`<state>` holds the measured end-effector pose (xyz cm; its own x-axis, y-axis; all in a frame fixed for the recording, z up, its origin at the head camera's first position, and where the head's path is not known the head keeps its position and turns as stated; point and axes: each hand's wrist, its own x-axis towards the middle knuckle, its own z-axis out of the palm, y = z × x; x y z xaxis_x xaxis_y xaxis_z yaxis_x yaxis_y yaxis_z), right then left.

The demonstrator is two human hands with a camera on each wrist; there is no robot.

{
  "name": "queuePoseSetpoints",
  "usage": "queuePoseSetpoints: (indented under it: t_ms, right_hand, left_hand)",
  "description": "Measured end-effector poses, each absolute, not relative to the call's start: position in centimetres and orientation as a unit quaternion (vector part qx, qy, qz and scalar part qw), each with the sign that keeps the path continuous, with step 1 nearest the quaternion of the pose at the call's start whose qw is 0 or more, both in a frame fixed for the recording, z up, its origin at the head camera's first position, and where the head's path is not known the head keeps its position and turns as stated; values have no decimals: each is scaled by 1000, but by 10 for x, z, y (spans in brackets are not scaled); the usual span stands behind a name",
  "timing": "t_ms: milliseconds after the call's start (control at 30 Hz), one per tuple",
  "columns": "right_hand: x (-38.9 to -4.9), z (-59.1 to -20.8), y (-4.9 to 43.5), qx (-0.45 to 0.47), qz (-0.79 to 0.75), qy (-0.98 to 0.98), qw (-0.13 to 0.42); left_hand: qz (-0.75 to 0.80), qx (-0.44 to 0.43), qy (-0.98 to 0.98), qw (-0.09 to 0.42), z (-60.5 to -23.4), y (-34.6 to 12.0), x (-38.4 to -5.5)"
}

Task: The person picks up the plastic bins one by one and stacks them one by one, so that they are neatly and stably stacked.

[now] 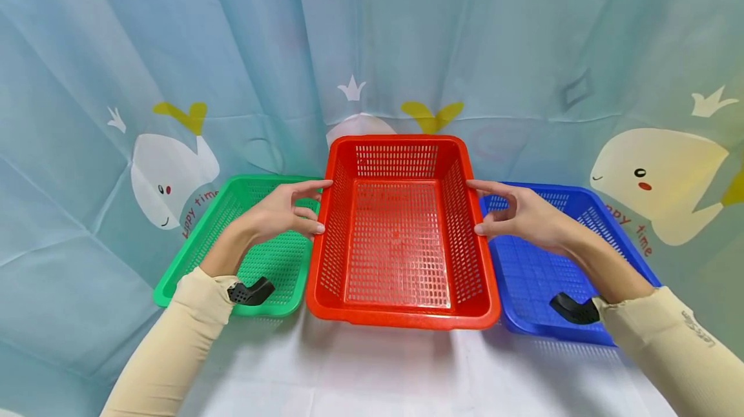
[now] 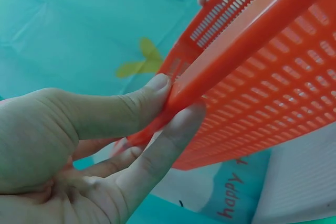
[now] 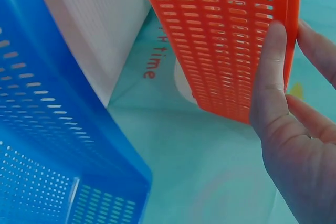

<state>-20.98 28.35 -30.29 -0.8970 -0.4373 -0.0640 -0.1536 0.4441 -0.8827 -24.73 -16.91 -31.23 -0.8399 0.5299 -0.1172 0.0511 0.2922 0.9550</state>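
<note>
Both hands hold a red plastic basket (image 1: 401,322) by its two long side rims, raised above the white surface and tilted. At its left rim the left hand (image 1: 279,210) pinches the edge; in the left wrist view the thumb (image 2: 126,111) lies on one side of the rim and a finger on the other. The right hand (image 1: 517,213) grips the opposite rim, with a finger (image 3: 270,72) against the perforated outer wall in the right wrist view. Nothing lies inside the red basket.
A green basket (image 1: 165,288) stands to the left, partly behind the left hand. To the right is a blue basket (image 1: 587,201), partly behind the right forearm. A whale-print curtain (image 1: 372,30) hangs behind, and a white surface (image 1: 360,372) lies below.
</note>
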Motion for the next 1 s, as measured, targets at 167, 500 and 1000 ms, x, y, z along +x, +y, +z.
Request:
queuePoseSetpoints:
  t_ms: [167, 500, 1000]
  right_hand:
    - [-207, -299, 280, -185, -501, 834, 136]
    - [-209, -292, 271, -187, -494, 839, 126]
    - [-227, -281, 208, -205, -520, 817, 143]
  left_hand:
    - [574, 187, 771, 202, -310, -172, -243]
    - [566, 191, 780, 188, -298, -184, -244]
    - [502, 180, 827, 178, -274, -250, -245]
